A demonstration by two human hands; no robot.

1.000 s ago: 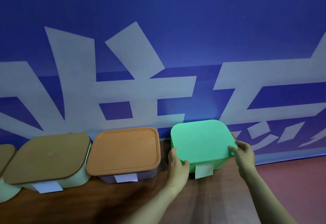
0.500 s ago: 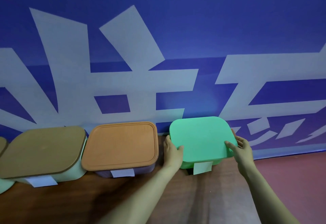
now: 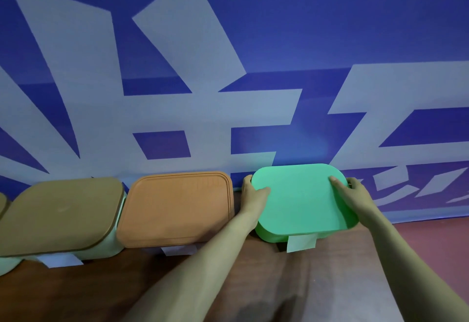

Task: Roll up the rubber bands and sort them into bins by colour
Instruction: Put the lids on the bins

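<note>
Head: left hand (image 3: 252,195), lid (image 3: 302,201), right hand (image 3: 355,196).

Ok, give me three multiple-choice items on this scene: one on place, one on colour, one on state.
1. Where does the green bin stand in the row? A right end B middle C left end
2. What colour is the lid beside it? A white B orange C red
3. What holds the green lid? A nothing B one hand C both hands
Answers: 1 A: no bin shows to its right. 2 B: the orange lid is its neighbour. 3 C: the left hand and the right hand grip its sides.
</note>
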